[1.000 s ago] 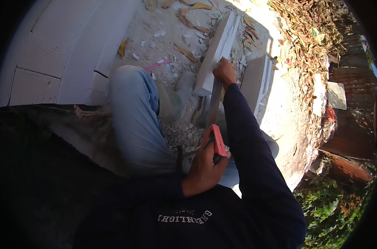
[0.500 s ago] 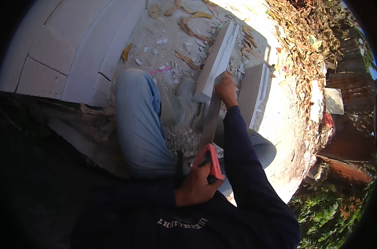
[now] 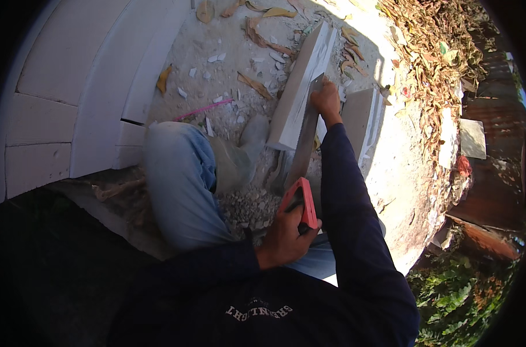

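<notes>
My left hand (image 3: 287, 236) is closed round the red handle (image 3: 302, 203) of a hand saw. The saw's long toothed blade (image 3: 304, 141) slants away from me along the right side of a pale block (image 3: 300, 92). My right hand (image 3: 326, 102) pinches the blade near its far end. The block lies lengthwise on the dusty ground, beyond a boot (image 3: 255, 139). My fingers partly hide the handle and the blade's tip, so I cannot tell how closely the blade touches the block.
A second pale block (image 3: 358, 118) lies right of my right forearm. Blocks form a wall (image 3: 95, 87) on the left. White chips, dry leaves (image 3: 255, 85) and a pink strip (image 3: 205, 109) litter the ground. My bent knee (image 3: 176, 168) stands near the wall.
The saw and both hands have moved farther from me and slightly right, along the block. Both grips are kept. My head view has tilted a little.
</notes>
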Demonstrator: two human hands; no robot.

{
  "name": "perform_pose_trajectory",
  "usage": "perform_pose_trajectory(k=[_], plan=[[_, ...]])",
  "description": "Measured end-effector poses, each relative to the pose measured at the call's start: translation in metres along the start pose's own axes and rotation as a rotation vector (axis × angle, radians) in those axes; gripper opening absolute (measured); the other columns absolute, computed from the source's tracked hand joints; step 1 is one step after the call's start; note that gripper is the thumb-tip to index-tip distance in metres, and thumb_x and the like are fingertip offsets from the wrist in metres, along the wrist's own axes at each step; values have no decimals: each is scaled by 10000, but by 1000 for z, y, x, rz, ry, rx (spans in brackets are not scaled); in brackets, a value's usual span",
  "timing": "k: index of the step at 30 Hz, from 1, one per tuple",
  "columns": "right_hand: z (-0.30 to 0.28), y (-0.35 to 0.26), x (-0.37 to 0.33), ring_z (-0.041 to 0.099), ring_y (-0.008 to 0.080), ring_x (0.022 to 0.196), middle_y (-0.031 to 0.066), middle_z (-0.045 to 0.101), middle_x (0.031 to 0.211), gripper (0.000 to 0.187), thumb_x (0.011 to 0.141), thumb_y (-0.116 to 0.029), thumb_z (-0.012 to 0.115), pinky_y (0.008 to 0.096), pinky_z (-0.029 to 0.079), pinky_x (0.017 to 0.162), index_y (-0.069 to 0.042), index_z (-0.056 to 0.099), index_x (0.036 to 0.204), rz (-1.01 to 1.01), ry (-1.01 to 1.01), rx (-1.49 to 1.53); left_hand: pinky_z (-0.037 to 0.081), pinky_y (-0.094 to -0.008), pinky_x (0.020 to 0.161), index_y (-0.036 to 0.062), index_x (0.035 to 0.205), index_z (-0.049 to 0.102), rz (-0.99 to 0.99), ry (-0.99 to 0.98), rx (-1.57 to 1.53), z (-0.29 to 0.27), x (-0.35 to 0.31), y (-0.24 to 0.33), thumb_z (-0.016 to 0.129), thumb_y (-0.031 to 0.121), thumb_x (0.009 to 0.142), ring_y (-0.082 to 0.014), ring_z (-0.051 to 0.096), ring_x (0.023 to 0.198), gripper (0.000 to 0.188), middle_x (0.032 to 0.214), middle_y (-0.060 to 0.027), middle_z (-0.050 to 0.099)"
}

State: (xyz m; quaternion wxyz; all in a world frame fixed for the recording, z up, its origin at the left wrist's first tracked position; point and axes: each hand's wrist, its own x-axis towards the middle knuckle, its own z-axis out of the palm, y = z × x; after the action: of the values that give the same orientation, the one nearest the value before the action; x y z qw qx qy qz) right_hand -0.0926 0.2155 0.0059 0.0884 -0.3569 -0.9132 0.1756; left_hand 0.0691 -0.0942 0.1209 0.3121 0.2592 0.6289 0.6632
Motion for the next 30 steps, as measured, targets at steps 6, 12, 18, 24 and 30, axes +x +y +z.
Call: perform_pose_trajectory(k=[6, 12, 18, 24, 30], plan=[[5, -2, 10, 630, 425, 1137, 255, 674, 1166, 533, 773, -139, 594, 492, 492, 964, -35, 597, 1295, 55, -60, 7, 476, -482, 878, -42, 931, 598, -157, -55, -45, -7, 13, 7, 679, 193, 917, -427, 649, 966, 250, 914, -243, 649], [6, -6, 11, 634, 430, 1126, 262, 676, 1147, 409, 783, -155, 599, 502, 493, 958, -18, 618, 1169, 3, -90, 18, 492, -472, 820, -31, 945, 603, -231, -56, -48, -7, 20, 11, 667, 210, 928, -398, 666, 891, 250, 915, -228, 645], [3, -14, -3, 645, 450, 1086, 264, 682, 1124, 378, 776, -164, 637, 503, 503, 935, 4, 606, 1113, 22, -163, -71, 487, -405, 703, -15, 1024, 603, -215, 35, 17, -6, 3, 26, 666, 215, 937, -271, 656, 725, 254, 795, -181, 643], [-2, -25, -71, 657, 456, 1054, 287, 679, 1097, 353, 785, -155, 638, 510, 514, 905, 19, 596, 1089, -2, -228, -40, 487, -392, 672, -29, 1079, 613, -99, 171, -20, 1, -59, 38, 653, 220, 939, -251, 659, 705, 288, 773, -174, 648], [-3, -22, -120, 660, 458, 1028, 298, 678, 1053, 367, 764, -126, 633, 507, 516, 891, 30, 582, 1092, -2, -255, -3, 479, -440, 893, -67, 1051, 589, -273, 0, -48, -13, -104, 62, 681, 154, 888, -411, 643, 1021, 290, 1101, -285, 609]])
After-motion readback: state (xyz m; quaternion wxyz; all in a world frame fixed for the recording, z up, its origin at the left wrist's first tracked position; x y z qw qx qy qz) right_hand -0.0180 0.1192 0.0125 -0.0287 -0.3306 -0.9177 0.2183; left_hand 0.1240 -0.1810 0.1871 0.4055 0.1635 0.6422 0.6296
